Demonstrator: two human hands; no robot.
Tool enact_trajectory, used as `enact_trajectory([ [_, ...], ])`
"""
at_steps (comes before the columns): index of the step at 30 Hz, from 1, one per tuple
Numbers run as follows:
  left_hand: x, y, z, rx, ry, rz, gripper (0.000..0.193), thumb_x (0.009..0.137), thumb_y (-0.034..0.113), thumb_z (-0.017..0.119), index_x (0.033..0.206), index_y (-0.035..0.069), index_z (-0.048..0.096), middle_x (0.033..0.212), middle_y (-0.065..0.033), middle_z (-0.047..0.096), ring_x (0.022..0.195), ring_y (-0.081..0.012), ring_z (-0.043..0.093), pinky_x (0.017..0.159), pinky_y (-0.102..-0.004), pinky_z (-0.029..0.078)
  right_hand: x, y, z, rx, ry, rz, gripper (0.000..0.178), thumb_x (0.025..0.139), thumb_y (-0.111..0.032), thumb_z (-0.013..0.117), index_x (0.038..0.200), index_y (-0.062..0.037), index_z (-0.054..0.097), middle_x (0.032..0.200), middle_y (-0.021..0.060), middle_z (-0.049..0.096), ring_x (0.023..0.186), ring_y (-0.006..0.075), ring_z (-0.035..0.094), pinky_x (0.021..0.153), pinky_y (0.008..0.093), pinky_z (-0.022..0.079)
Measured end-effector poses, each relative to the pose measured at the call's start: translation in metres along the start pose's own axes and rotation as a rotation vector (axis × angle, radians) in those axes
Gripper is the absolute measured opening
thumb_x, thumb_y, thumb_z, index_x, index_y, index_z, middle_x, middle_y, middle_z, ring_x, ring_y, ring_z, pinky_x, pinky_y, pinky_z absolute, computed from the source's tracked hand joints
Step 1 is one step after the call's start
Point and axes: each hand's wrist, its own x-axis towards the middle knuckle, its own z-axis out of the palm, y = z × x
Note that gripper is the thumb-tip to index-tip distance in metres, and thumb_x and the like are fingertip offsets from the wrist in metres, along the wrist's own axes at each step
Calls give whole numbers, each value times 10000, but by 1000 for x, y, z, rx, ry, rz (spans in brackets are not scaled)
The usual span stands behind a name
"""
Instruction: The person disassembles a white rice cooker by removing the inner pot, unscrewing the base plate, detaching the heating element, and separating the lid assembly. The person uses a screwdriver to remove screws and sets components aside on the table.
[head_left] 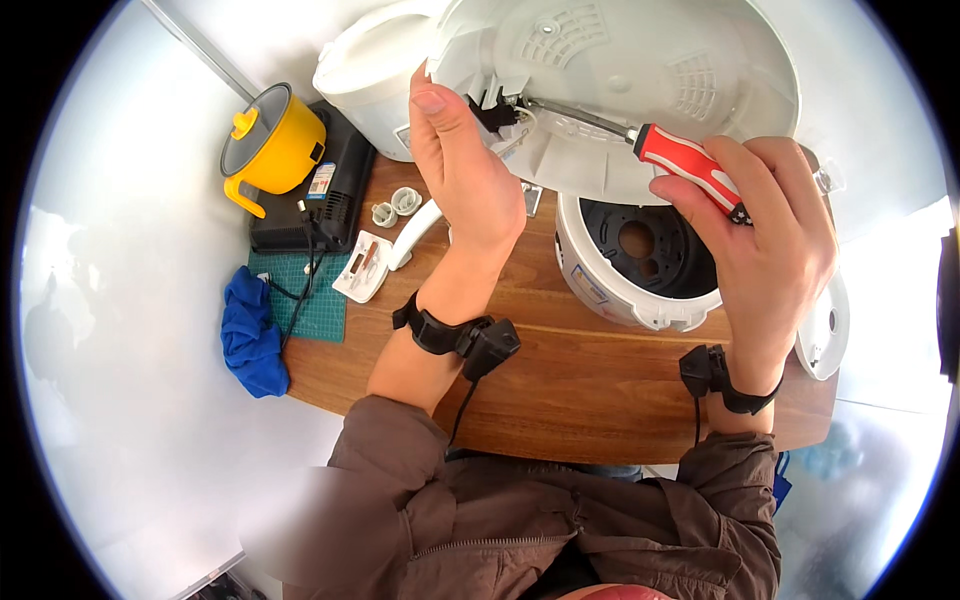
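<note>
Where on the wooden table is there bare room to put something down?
The wooden table is bare along its near edge, between the cooker body and the person's sleeves. The far left is crowded: green mat, blue cloth, black appliance, small white parts.

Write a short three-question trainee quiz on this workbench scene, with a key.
1. True or false: the right hand grips a red-handled screwdriver whose tip is at the white lid shell.
2. What lies nearest the table's left edge? A) blue cloth B) yellow pot C) white cooker body
3. Fill in: the left hand steadies the lid shell at its ___ edge.

Key: 1 true; 2 A; 3 left
</note>
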Motion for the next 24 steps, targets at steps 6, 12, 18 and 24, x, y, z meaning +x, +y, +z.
enact_trajectory([
  [6, -1, -3, -1, -84, -34, -22, 587, 1125, 455, 404, 1467, -20, 444, 1369, -104, 583, 1268, -178, 532, 1105, -330, 407, 0, -2, 4, -92, -17, -50, 355, 659, -291, 897, 922, -106, 747, 874, -6, 642, 784, 189, 631, 704, 311, 493],
  [12, -4, -4, 4, -22, -59, 7, 648, 1107, 492, 425, 1487, -32, 406, 1390, -113, 544, 1281, -186, 499, 1108, -355, 384, -3, 9, 27, -312, 52, -212, 319, 762, -322, 844, 1017, -154, 752, 930, -35, 656, 905, 160, 632, 866, 362, 429],
  [18, -15, -13, -6, 121, 71, -105, 879, 1053, 576, 512, 1602, -39, 208, 1599, -147, 327, 1484, -224, 278, 1244, -408, 191, -5, 16, 37, -298, 80, -202, 392, 675, -522, 888, 834, -194, 745, 755, -74, 643, 692, 137, 605, 797, 321, 412],
  [24, -19, -21, 5, 280, -83, 157, 614, 1127, 475, 369, 1386, -69, 490, 1194, -120, 653, 1110, -155, 603, 981, -295, 464, -4, 32, 45, -268, 200, -245, 389, 635, -518, 917, 700, -199, 703, 592, -102, 585, 555, 119, 553, 707, 290, 403],
])
